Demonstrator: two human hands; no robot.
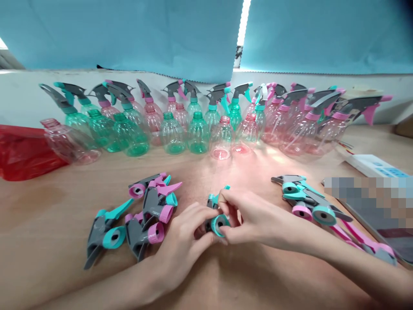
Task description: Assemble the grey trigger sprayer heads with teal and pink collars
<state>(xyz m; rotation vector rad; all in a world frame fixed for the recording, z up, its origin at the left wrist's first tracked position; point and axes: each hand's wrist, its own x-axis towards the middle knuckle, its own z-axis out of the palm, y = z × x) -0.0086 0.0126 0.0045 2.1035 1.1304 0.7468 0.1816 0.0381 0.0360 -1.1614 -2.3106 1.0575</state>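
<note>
Both hands meet at the middle of the table around one grey and teal trigger spray head (220, 224), its round teal collar facing me. My left hand (190, 230) grips its body from the left, fingers wrapped over the grey part. My right hand (241, 213) pinches near the collar, with the thumb at its lower edge and the fingers above. Part of the spray head is hidden by the fingers. To the left lies a pile of grey spray heads (151, 204) with pink or teal parts. A second group of spray heads (309, 200) rests to the right.
Open-necked bottles, green (198, 135) and pink (221, 140), stand in front of bottles fitted with spray heads (309, 129) along the wall. A red plastic bag (29, 153) lies at left. A flat dark device (380, 219) and a white box (377, 165) are at right.
</note>
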